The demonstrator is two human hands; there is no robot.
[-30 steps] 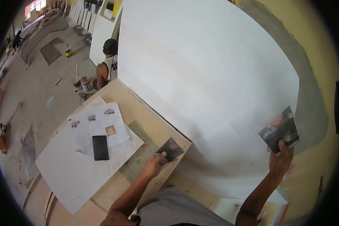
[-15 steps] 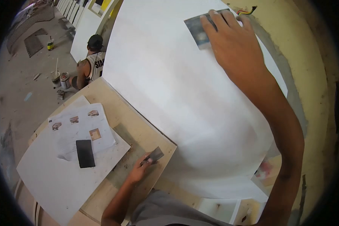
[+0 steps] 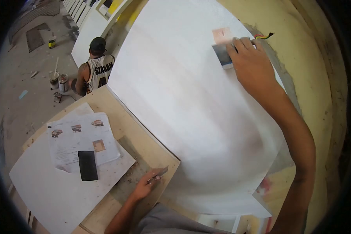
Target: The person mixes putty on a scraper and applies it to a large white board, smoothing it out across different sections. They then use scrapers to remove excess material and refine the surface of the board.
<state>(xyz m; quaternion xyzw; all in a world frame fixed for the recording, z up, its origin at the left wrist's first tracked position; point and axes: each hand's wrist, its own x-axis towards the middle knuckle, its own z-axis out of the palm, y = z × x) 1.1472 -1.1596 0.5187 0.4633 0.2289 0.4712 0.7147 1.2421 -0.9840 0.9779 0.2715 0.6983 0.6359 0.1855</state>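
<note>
My right hand is closed on a dark flat sheet, which lies against the large white panel near its upper right edge. A pinkish patch shows on the panel just above the sheet. Lower down, my left hand grips a small flat grey blade over the wooden board. Left of it, a black rectangular block rests partly on printed paper and partly on a white sheet.
A person in a cap sits on the floor at the upper left. Near them stand two cans and a small corded tool. A bottle is farther back. Coloured wires stick out beyond the panel's right edge.
My right hand and its dark sheet have moved down and slightly right, and the pinkish patch now shows. The blade in my left hand has turned more edge-on. The whole view has shifted slightly.
</note>
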